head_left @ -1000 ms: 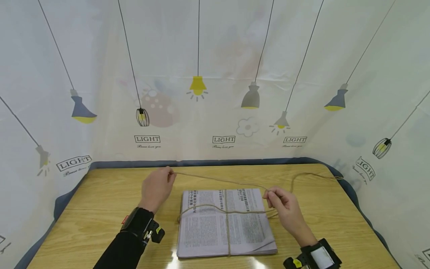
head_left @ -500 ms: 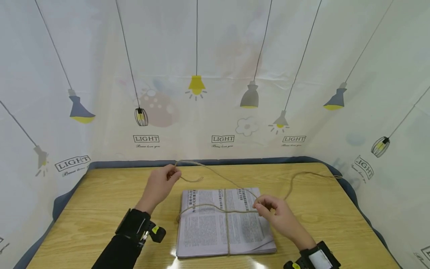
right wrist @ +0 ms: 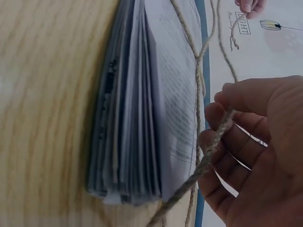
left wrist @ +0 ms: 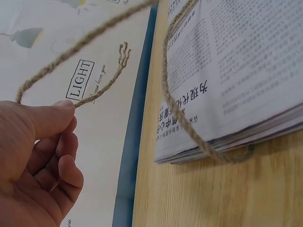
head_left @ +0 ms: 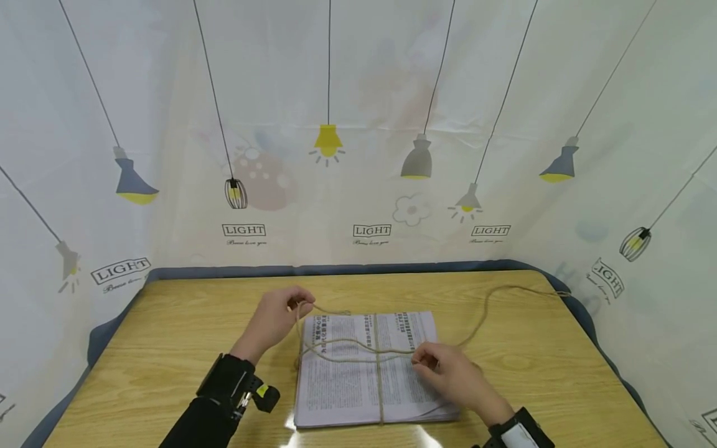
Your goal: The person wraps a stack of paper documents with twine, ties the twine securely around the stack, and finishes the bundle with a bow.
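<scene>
A stack of folded newspapers (head_left: 336, 392) lies flat on the table with jute twine (head_left: 379, 389) crossing its top in both directions. Near the stack's far left corner, my left hand (head_left: 276, 318) pinches the twine between thumb and forefinger, close to its frayed end (left wrist: 124, 59), which sticks out past the fingertips. Over the right half of the stack, my right hand (head_left: 450, 373) pinches another stretch of the same twine (right wrist: 208, 158), its fingers curled. Between the hands the twine droops slackly in a loop over the papers. The lengthwise strand bends round the stack's edge in the left wrist view.
More twine (head_left: 486, 305) trails from the right hand across the wooden table (head_left: 538, 367) and over its far right edge. Behind the table hangs a pale cloth (head_left: 358, 186) printed with lamps. Each wrist wears a black camera strap (head_left: 224, 379).
The stretched twine between the hands has gone slack and dropped onto the stack. My left hand has shifted right, my right hand left and lower. The frayed end has come into sight.
</scene>
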Available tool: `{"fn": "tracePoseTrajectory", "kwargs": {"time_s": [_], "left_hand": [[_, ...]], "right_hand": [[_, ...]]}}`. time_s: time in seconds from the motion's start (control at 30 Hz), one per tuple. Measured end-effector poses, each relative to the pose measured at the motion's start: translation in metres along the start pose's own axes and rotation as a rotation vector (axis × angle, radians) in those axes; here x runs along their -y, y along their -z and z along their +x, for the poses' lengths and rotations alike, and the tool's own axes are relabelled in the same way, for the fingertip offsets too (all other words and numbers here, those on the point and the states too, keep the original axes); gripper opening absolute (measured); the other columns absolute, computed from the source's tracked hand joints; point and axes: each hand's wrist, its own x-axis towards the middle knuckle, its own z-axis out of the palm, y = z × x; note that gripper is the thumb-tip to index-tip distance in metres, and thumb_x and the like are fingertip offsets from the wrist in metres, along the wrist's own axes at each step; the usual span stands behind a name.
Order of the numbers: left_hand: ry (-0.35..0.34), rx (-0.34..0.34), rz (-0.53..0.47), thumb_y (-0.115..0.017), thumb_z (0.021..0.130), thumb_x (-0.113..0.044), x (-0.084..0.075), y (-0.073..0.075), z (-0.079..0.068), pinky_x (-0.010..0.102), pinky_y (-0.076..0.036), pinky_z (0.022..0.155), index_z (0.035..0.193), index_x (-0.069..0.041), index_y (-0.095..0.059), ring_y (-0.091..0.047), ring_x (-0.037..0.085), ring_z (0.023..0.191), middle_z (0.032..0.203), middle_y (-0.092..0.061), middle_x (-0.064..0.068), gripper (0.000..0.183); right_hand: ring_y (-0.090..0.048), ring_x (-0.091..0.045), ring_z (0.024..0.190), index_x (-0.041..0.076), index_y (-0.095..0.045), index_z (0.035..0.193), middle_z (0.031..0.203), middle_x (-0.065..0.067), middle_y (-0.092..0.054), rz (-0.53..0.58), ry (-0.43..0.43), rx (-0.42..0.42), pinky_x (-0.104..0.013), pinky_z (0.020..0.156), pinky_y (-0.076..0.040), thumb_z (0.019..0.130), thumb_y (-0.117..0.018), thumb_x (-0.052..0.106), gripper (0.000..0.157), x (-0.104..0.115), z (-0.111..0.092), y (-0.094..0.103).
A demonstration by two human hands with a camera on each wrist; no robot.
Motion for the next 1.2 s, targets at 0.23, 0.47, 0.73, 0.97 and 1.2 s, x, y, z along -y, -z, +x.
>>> {"fn": "tracePoseTrajectory", "kwargs": {"time_s": [0.23,0.47,0.73,0.97,1.2], "left_hand": [[0.013,-0.004,0.021,-0.065,0.094,-0.018,-0.006,-0.003,0.0,0.031,-0.045,0.072,0.103,-0.015,-0.072,-0.056,0.013,0.081,0.091,-0.07,-0.002,0.012],[0.076,0.009,0.041,-0.064,0.094,-0.021,-0.008,-0.007,0.0,0.034,-0.047,0.079,0.104,-0.015,-0.073,-0.058,0.015,0.086,0.096,-0.071,-0.002,0.014],[0.083,0.005,0.08,-0.065,0.094,-0.022,-0.009,-0.013,0.001,0.036,-0.048,0.081,0.101,-0.017,-0.073,-0.058,0.016,0.087,0.096,-0.07,-0.002,0.012],[0.065,0.019,0.099,-0.064,0.095,-0.021,-0.01,-0.017,0.0,0.035,-0.046,0.079,0.1,-0.015,-0.073,-0.056,0.015,0.084,0.094,-0.069,-0.002,0.012],[0.066,0.022,0.096,-0.065,0.093,-0.021,-0.01,-0.021,0.001,0.033,-0.046,0.077,0.096,-0.018,-0.073,-0.055,0.013,0.081,0.091,-0.069,-0.004,0.009]], "right_hand": [[-0.054,0.002,0.074,0.015,-0.064,0.093,0.084,0.009,-0.061,-0.061,0.031,-0.037,-0.02,0.067,-0.048,0.088,-0.071,0.012,0.009,0.004,-0.001,-0.009],[-0.04,0.004,0.057,0.021,-0.061,0.076,0.066,0.015,-0.049,-0.26,-0.045,-0.212,-0.016,0.053,-0.036,0.082,-0.072,0.014,0.015,0.037,-0.005,-0.027],[-0.043,-0.001,0.053,0.024,-0.056,0.07,0.059,0.015,-0.048,-0.386,-0.193,-0.177,-0.023,0.048,-0.033,0.081,-0.074,0.042,0.027,0.065,-0.007,-0.074],[-0.044,-0.004,0.05,0.023,-0.054,0.063,0.057,0.011,-0.051,-0.416,-0.279,-0.244,-0.025,0.045,-0.033,0.082,-0.073,0.031,0.028,0.07,0.002,-0.086],[-0.042,-0.003,0.051,0.022,-0.055,0.06,0.056,0.012,-0.049,-0.29,-0.294,-0.244,-0.023,0.048,-0.032,0.078,-0.066,0.02,0.021,0.069,0.002,-0.082]]}}
